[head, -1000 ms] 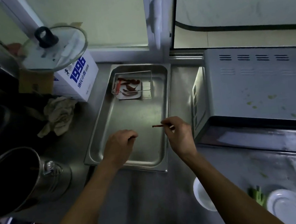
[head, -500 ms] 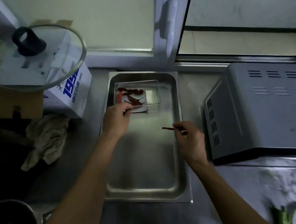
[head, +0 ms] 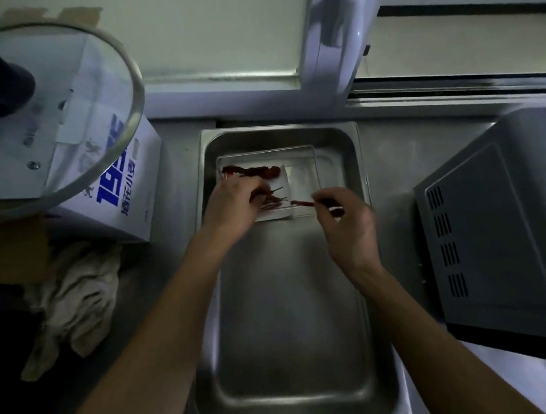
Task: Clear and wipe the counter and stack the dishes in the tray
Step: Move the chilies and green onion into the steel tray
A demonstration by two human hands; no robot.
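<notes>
Right hand (head: 348, 229) pinches a chili (head: 302, 202) at the dish (head: 301, 170) rim, left hand (head: 234, 204) steadies the dish — best drop it well inside.

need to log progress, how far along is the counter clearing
Early. Done: a clear dish of red chilies sits in the tray. In hand: right hand pinches a chili toward it; left hand at the dish. Left: the rag lies unused.
</notes>
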